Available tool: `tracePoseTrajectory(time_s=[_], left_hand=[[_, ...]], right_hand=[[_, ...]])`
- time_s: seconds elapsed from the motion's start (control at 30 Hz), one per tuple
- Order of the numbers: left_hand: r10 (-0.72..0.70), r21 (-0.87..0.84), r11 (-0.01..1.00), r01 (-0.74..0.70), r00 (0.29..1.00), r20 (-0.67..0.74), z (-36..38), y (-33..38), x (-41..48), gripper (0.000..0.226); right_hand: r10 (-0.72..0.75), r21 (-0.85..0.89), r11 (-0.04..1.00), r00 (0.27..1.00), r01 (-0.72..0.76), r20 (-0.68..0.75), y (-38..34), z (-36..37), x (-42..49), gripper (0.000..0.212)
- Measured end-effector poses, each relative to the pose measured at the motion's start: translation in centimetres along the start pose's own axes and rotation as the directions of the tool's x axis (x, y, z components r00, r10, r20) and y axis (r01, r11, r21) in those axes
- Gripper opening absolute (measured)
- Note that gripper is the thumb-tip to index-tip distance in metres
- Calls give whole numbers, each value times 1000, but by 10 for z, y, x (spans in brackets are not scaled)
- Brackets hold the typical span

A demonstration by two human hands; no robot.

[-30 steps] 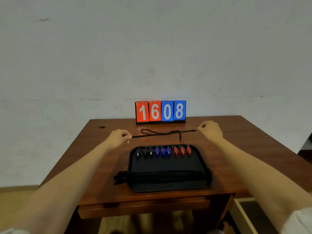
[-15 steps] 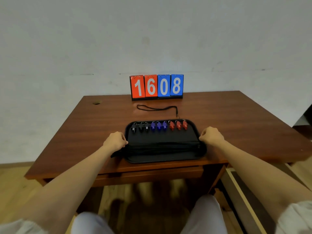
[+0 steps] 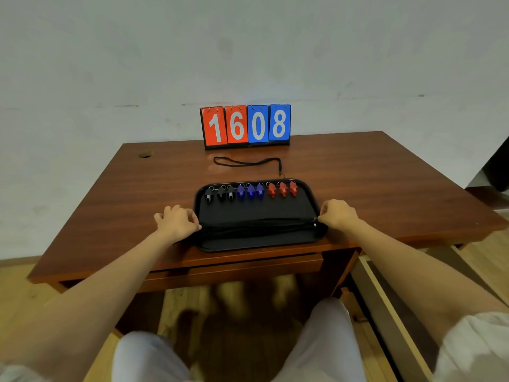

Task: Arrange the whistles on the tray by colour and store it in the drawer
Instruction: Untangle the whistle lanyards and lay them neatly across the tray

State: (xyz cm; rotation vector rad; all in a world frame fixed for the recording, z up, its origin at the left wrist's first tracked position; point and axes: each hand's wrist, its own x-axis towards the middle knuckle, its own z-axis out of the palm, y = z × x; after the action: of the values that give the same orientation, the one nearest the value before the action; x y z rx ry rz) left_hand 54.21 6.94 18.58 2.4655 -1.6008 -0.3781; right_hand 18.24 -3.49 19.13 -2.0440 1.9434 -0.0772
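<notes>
- Your left hand is curled onto the left rim of the tray, at the end of the bundle of black cords. Gripping that end lets the tray lift level.
- The tray sits on the tabletop near its front edge, the side you would carry it off from.
- Along the tray's far rim stand the black whistles, then the blue whistles, then the red whistles. They are in one row, grouped by colour, so the sorting looks done.
- One loose lanyard lies behind the tray, just in front of the scoreboard and out of your way.
- Your right hand mirrors the left, fingers pinched on the right rim by the cord bundle's other end.
- The drawer front under the tabletop looks closed, so storing is still to do.
</notes>
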Motion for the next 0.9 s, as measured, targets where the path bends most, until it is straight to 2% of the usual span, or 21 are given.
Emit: tracePoseTrajectory(time_s=[0.07, 0.2, 0.3, 0.37, 0.47, 0.63, 0.77, 0.9], left_hand=[[52, 34, 998, -52, 999, 9, 3, 2, -3, 15], [253, 34, 967, -251, 965, -63, 16, 9, -8, 36], [384, 94, 921, -379, 922, -51, 26, 16, -11, 44], [435, 128, 895, -428, 900, -32, 31, 22, -13, 48], [462, 142, 879, -456, 887, -8, 36, 30, -14, 53], [451, 147, 878, -455, 890, 65, 40, 38, -12, 52], [450, 113, 882, -457, 889, 82, 38, 44, -8, 55], [466, 88, 876, -474, 879, 99, 31, 63, 3, 55]], right_hand=[[0, -18, 1000, 1000, 0, 3, 0, 1, 0, 19], [-39, -58, 998, 999, 37, -34, -1, 3, 0, 25], [-216, -76, 974, 976, 213, -32, -3, 5, -1, 37], [-381, -154, 913, 924, 379, 16, -6, 8, -3, 43], [-485, -244, 841, 873, 483, 56, -10, 14, -4, 46], [-416, -255, 857, 893, 448, 171, -16, 21, 0, 45], [-457, -205, 854, 878, 478, 142, -23, 15, 5, 48], [-511, -132, 848, 858, 513, 51, -42, 5, 16, 46]])
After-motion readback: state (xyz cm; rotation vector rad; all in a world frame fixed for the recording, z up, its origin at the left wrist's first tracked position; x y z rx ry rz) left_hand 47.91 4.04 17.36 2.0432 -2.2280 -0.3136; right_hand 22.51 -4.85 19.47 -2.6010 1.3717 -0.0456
